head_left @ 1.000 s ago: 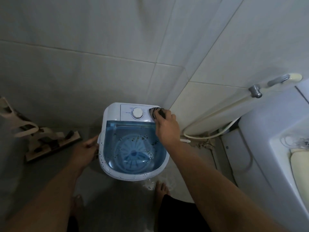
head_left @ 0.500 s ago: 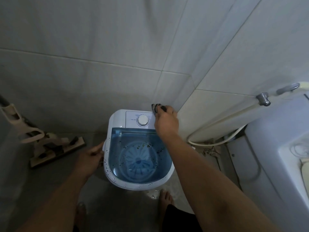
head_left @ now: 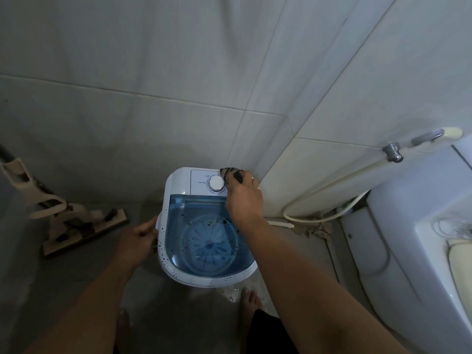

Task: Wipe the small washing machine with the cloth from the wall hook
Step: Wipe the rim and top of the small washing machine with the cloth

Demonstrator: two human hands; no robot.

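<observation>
The small white washing machine (head_left: 176, 185) stands on the floor in the tiled corner, its blue translucent lid speckled with dark bits. A round white dial (head_left: 216, 183) sits on its rear control panel. My right hand (head_left: 244, 200) is closed on a dark striped cloth (head_left: 231, 173) and presses it onto the panel's back right part, just right of the dial. My left hand (head_left: 139, 237) grips the machine's left rim and holds it steady.
A beige floor mop (head_left: 76, 221) leans on the left. A white toilet (head_left: 421, 226) fills the right side, with a spray hose (head_left: 329, 185) and valve on the wall above. My bare feet stand on wet floor in front of the machine.
My right hand has slid the cloth from beside the dial to the panel's back right edge and back toward the dial. The left hand stays on the rim.
</observation>
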